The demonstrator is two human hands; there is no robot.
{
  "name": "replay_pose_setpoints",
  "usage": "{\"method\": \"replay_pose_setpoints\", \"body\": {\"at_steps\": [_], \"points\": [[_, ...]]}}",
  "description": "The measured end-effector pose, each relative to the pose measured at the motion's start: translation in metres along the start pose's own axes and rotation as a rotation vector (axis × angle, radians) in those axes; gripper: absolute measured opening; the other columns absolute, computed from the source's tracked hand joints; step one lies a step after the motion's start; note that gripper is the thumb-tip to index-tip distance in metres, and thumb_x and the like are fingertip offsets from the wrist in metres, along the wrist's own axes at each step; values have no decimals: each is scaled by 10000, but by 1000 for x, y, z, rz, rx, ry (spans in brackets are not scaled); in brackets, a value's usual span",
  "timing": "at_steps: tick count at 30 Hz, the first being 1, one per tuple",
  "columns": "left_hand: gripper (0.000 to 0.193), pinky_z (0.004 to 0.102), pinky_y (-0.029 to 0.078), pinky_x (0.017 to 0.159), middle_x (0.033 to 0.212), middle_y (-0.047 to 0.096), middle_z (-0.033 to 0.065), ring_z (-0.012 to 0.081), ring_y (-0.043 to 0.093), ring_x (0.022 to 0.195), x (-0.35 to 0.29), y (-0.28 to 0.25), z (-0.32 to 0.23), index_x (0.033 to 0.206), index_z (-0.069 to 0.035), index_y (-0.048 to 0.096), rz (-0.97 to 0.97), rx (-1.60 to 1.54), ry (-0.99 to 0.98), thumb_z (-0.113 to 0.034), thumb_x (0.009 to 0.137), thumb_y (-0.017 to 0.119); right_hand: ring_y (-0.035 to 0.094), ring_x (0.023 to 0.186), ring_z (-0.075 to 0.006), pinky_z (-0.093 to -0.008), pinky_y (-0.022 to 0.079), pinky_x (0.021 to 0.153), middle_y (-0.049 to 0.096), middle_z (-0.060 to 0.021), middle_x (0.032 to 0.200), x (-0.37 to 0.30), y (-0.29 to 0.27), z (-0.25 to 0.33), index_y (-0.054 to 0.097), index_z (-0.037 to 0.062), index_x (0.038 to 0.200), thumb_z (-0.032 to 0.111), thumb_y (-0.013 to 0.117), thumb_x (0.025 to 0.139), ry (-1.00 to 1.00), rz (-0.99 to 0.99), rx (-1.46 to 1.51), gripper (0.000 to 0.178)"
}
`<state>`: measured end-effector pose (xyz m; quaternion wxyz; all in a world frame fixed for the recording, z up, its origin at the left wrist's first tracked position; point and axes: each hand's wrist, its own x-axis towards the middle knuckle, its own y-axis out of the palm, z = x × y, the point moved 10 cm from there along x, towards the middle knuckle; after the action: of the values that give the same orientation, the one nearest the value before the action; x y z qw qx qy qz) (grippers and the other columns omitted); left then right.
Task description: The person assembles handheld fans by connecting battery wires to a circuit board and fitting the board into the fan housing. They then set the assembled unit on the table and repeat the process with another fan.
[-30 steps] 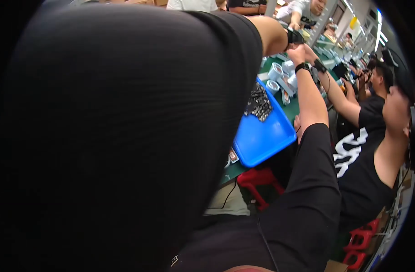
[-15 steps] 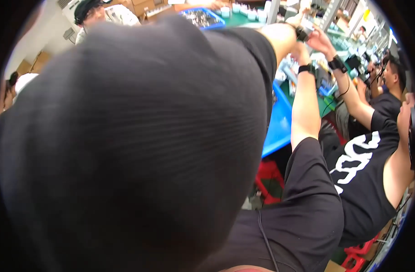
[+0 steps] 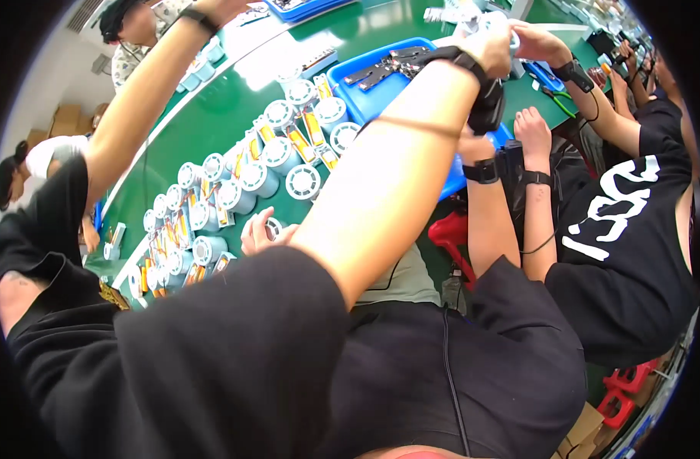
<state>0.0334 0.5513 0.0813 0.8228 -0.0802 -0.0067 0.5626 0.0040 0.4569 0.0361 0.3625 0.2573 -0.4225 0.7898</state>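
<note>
A co-worker's bare arm (image 3: 396,164) in a black sleeve crosses close in front of me. Under that sleeve, the fingers of my left hand (image 3: 257,232) curl around a light-blue cylinder with a slotted cap (image 3: 273,227), partly hidden; my left forearm is covered. My right hand (image 3: 474,145), strapped at the wrist, sits by the edge of a blue tray (image 3: 365,102). The co-worker's wrist hides its fingers. Beyond it, the co-worker's hand (image 3: 491,46) grips a pale blue part (image 3: 512,42), which a hand from the right (image 3: 540,43) meets.
Rows of light-blue cylinders (image 3: 280,155) with orange-marked pieces between them cover the green table (image 3: 212,107). Black strips (image 3: 380,71) lie in the blue tray. Green-handled pliers (image 3: 560,103) lie at the right. Another person's hand (image 3: 532,131) rests near the table edge. A red stool (image 3: 448,233) stands below.
The large dark shape that blocked most of my view has gone, uncovering the table and cylinders. The co-worker's crossing arm now shows nearly whole. My right forearm has shifted slightly left and down.
</note>
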Motion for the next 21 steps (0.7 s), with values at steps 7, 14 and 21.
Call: {"method": "replay_pose_setpoints", "body": {"at_steps": [7,14,21], "points": [[131,499,525,867,887,678,90,292,678,851,-153,-58,51,954,-93,668,-276,-316,-172,-171,850,688,572,1159,-354,-442,456,996,693,-109,1109,1,33,-60,729,113,961,81,641,881,78,148,-143,123],[79,555,480,944,915,639,31,240,649,888,-231,-85,86,958,-151,652,-97,-380,-417,-127,887,628,608,1014,-331,-470,465,864,687,-84,924,33,11,24,658,88,870,19,630,831,-46,156,-446,84],[247,518,455,1062,982,661,24,225,666,994,-230,-114,87,1084,-152,701,-136,-443,-598,-180,838,698,609,914,-337,-474,458,805,677,-101,886,3,-37,91,651,78,889,-45,644,775,-71,-74,-28,168]]}}
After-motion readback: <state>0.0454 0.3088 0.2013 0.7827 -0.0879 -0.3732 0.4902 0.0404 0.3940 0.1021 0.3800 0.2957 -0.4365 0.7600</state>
